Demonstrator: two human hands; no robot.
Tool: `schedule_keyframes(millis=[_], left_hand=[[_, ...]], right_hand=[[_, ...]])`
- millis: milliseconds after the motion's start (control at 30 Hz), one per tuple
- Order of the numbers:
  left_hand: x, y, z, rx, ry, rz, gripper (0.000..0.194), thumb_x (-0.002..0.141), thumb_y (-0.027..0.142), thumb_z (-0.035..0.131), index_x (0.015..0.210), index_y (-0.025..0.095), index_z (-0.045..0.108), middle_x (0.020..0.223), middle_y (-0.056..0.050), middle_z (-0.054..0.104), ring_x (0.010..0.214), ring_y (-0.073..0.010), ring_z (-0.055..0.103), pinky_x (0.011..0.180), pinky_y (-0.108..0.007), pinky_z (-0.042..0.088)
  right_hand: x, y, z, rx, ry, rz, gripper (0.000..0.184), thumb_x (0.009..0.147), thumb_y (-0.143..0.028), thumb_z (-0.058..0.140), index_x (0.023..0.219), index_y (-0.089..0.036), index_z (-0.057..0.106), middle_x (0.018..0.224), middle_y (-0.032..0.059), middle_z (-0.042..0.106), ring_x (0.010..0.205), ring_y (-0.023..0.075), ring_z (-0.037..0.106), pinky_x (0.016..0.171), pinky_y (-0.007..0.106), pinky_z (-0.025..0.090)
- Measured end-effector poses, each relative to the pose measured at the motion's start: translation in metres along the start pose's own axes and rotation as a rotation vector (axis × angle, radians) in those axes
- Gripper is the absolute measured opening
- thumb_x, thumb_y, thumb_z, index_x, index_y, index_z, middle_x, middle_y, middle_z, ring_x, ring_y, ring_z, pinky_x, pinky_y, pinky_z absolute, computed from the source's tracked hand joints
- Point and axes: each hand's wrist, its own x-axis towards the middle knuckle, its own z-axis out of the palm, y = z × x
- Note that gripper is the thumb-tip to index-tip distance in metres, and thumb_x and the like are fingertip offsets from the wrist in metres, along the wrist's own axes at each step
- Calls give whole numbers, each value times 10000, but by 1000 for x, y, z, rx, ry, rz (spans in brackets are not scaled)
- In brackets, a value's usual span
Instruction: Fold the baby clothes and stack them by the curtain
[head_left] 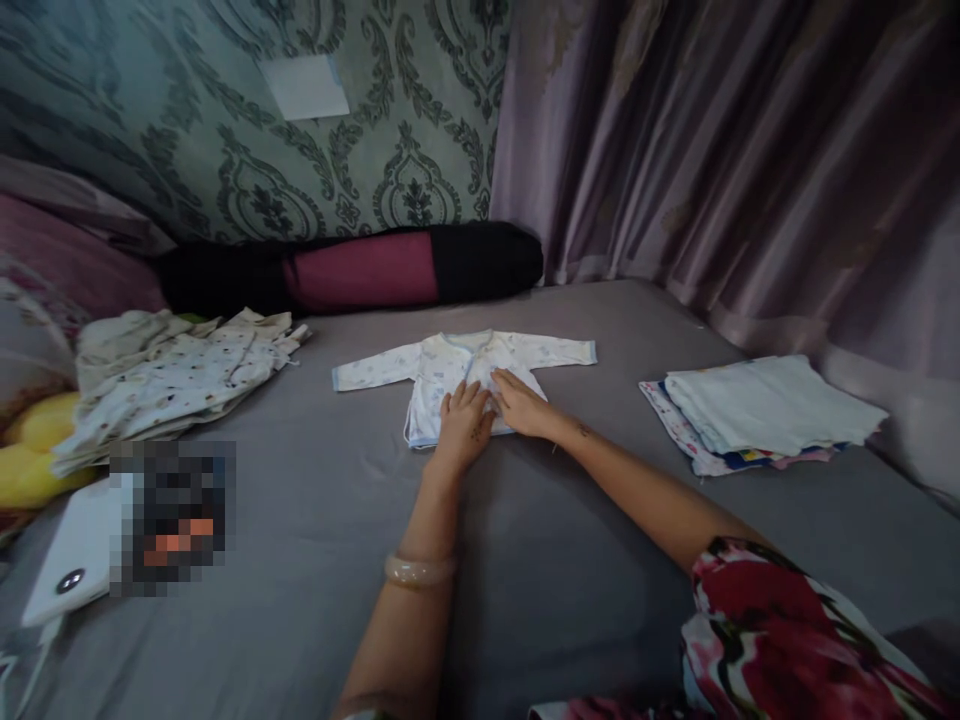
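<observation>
White, blue-trimmed cloth shirt [442, 372] lies spread on a grey bedsheet [300, 590], unfolded; left hand [466, 420] and right hand [523, 406] rest flat on it, gripping nothing. Right, folded pale cloth stack [769, 405]; left, rumpled spotted cream clothes [191, 375].

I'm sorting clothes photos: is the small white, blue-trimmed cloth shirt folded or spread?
Spread: the small white, blue-trimmed cloth shirt lies with both sleeves stretched outward, left hand and right hand on it.

Patterned wallpaper [409, 170] rises behind the black-and-maroon bolster [360, 270]; right of the bolster, a mauve curtain [660, 130]; nearer and left, 1 white device [79, 540].
</observation>
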Motion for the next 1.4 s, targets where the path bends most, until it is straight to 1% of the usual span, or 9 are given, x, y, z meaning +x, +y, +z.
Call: schedule_keyframes(millis=[133, 333, 700, 867, 1033, 1133, 1233, 1300, 1400], left_hand=[[0, 0, 4, 3, -149, -86, 543, 959, 403, 395, 1465, 208, 354, 1583, -81, 271, 1476, -290, 155, 1181, -497, 152], [1, 3, -1, 16, -221, -116, 600, 954, 425, 391, 1503, 208, 284, 1605, -88, 193, 1485, -297, 86, 1187, -511, 113], [1, -2, 2, 6, -225, -112, 606, 946, 445, 394, 1489, 188, 315, 1608, -85, 184, 1488, -295, 65, 1191, -520, 94], [1, -3, 1, -9, -229, -102, 609, 944, 453, 413, 1485, 187, 324, 1606, -90, 188, 1487, -295, 74, 1189, -521, 106], [2, -10, 5, -46, -98, -85, 527, 919, 469, 488, 1382, 218, 465, 1547, -97, 347, 1460, -263, 223, 1180, -506, 160], [2, -11, 3, -40, 3, -98, 462, 897, 470, 529, 1289, 226, 546, 1491, -106, 425, 1420, -256, 307, 1155, -469, 242], [1, -8, -1, 27, 75, -150, 468, 878, 477, 548, 1267, 217, 561, 1520, -122, 371, 1451, -296, 227, 1165, -502, 196], [0, -7, -3, 59, 63, -220, 533, 888, 505, 509, 1326, 203, 515, 1558, -143, 298, 1473, -337, 135, 1166, -564, 124], [1, -6, -2, 35, -41, -324, 674, 911, 572, 395, 1457, 179, 361, 1589, -175, 202, 1472, -383, 82, 1141, -631, 88]], right_hand=[[17, 5, 18, -18, -47, 127, 609, 993, -365, 224, 1484, -12, 295, 1575, 193, 223, 1468, 290, 155, 1189, 438, 145], [47, 9, 16, -86, -80, 201, 633, 992, -439, 183, 1519, -99, 268, 1602, 129, 172, 1474, 295, 110, 1184, 452, 101], [125, 32, 21, -148, 18, 333, 621, 990, -405, 164, 1505, -73, 267, 1586, 147, 219, 1458, 278, 157, 1173, 456, 100], [135, 35, 22, -163, 82, 347, 626, 986, -401, 179, 1485, -40, 285, 1558, 166, 279, 1438, 283, 206, 1169, 455, 119], [132, 31, 11, -62, 42, 351, 623, 982, -392, 169, 1492, -52, 278, 1578, 167, 230, 1459, 283, 166, 1171, 471, 132], [118, 20, 3, 19, 60, 225, 623, 986, -406, 135, 1511, -95, 260, 1595, 142, 194, 1471, 253, 144, 1178, 465, 125], [95, 9, 5, 97, -21, -117, 602, 995, -421, 106, 1511, -181, 302, 1586, 62, 252, 1474, 186, 147, 1190, 422, 118], [81, 5, 10, 136, -112, -265, 605, 999, -436, 88, 1495, -205, 345, 1574, 36, 288, 1472, 162, 152, 1194, 407, 128], [72, 5, 17, 121, -184, -357, 607, 1003, -440, 89, 1489, -199, 362, 1568, 34, 300, 1469, 153, 159, 1201, 406, 110]])
